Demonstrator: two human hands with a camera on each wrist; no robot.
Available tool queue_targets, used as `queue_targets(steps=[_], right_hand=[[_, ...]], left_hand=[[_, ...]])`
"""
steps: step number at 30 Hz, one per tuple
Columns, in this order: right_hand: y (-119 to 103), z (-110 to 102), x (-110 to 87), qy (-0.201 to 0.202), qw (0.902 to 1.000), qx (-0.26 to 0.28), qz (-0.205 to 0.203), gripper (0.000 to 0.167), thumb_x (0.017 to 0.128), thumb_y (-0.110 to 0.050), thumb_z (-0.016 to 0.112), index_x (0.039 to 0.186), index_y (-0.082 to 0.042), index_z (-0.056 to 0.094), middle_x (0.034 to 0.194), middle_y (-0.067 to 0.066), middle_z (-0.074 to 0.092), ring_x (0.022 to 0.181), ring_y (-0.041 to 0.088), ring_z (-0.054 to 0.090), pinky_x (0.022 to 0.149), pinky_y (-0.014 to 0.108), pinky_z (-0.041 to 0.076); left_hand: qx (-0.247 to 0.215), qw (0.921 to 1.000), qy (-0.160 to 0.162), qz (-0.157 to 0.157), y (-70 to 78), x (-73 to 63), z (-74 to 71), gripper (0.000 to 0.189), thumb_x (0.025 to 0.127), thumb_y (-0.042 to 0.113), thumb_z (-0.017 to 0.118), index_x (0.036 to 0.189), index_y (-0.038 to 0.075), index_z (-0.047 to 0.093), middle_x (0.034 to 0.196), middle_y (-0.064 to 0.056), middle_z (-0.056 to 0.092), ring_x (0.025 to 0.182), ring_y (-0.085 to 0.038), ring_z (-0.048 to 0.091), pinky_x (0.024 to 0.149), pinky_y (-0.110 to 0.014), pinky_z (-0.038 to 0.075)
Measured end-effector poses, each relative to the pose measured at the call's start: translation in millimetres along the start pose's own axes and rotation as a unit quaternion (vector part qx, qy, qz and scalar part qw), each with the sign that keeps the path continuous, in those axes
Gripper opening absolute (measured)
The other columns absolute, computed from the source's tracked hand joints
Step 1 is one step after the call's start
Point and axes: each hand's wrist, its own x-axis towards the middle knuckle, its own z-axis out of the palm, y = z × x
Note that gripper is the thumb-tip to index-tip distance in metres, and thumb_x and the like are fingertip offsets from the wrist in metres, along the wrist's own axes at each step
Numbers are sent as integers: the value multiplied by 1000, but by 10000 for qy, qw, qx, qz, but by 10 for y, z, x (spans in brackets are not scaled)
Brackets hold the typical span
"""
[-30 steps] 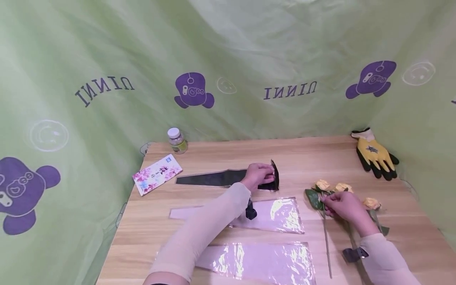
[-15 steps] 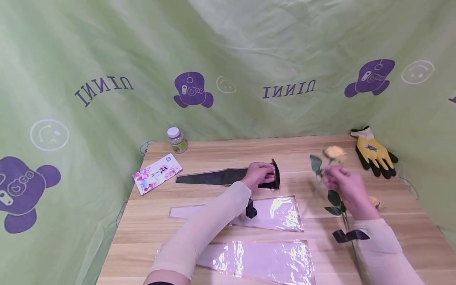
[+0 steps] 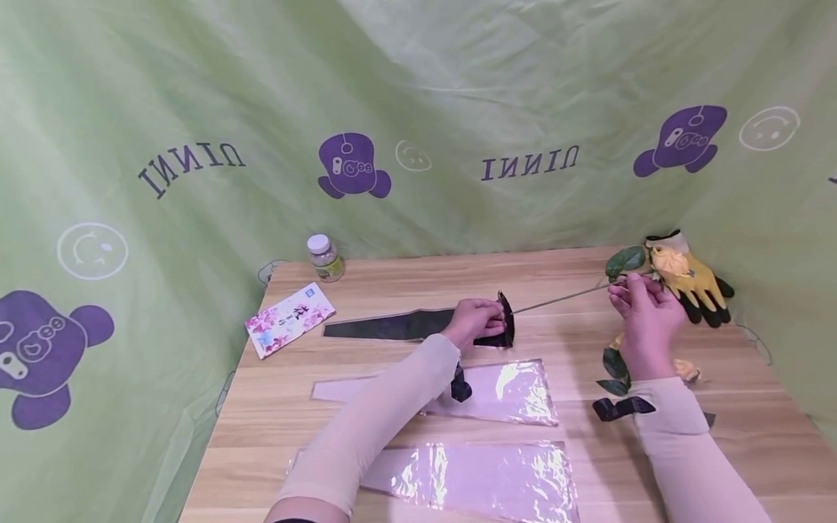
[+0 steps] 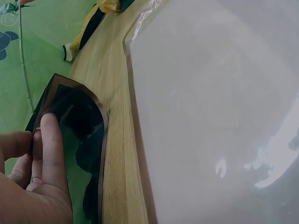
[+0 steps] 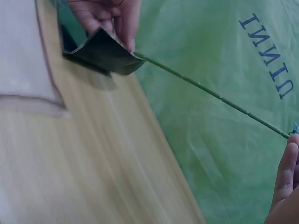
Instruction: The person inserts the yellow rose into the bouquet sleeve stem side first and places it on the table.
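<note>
My left hand (image 3: 474, 323) pinches the rim of a black flower sleeve (image 3: 386, 328), which tapers to the left across the table. Its wide mouth is raised and gapes in the left wrist view, where the fingers (image 4: 52, 149) grip one edge. On the right, my right hand (image 3: 647, 316) holds a peach rose (image 3: 670, 261) by its stem, just below bloom and leaves. The thin stem (image 5: 210, 92) slants down to the left, and its tip is right at the sleeve's mouth, beside the left fingers.
Two clear-fronted pale sleeves (image 3: 516, 396) (image 3: 497, 479) lie nearer me. More roses (image 3: 686, 370) lie partly hidden under the right forearm. A yellow-black glove (image 3: 702, 290), a white-capped jar (image 3: 325, 258) and a floral packet (image 3: 290, 319) lie toward the back, before a green curtain (image 3: 445, 87).
My right hand has lifted one rose off the bunch and swung it up and back, bringing its stem tip to the black sleeve's mouth. The left hand stays put.
</note>
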Motion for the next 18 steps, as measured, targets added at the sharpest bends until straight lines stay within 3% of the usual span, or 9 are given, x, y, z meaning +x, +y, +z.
queue_targets(steps=[3,7,18], right_hand=[[26,-21,-1,-3,9994,-250,-259,32,82,-4,85,96,7,58,88,24,71,67,27,72,60,32,66],[68,-35,-7,-2,9987,-420,-296,30,83,-5,85,95,7,60,89,22,71,69,26,73,62,32,66],[187,-55,-13,230,9976,-421,500,30,85,-7,84,104,2,63,89,16,71,72,25,73,59,30,66]], left_hand=[[-19,10000,-9,8,3,-5,0,10,95,-4,66,102,-3,73,86,-16,71,66,-18,68,73,-32,66],[-9,10000,-39,25,7,-23,11,10,95,-4,66,103,-4,73,85,-16,71,66,-19,69,72,-31,66],[132,9999,-39,58,-3,-26,74,8,95,-3,68,101,-4,73,85,-16,71,64,-17,68,69,-28,66]])
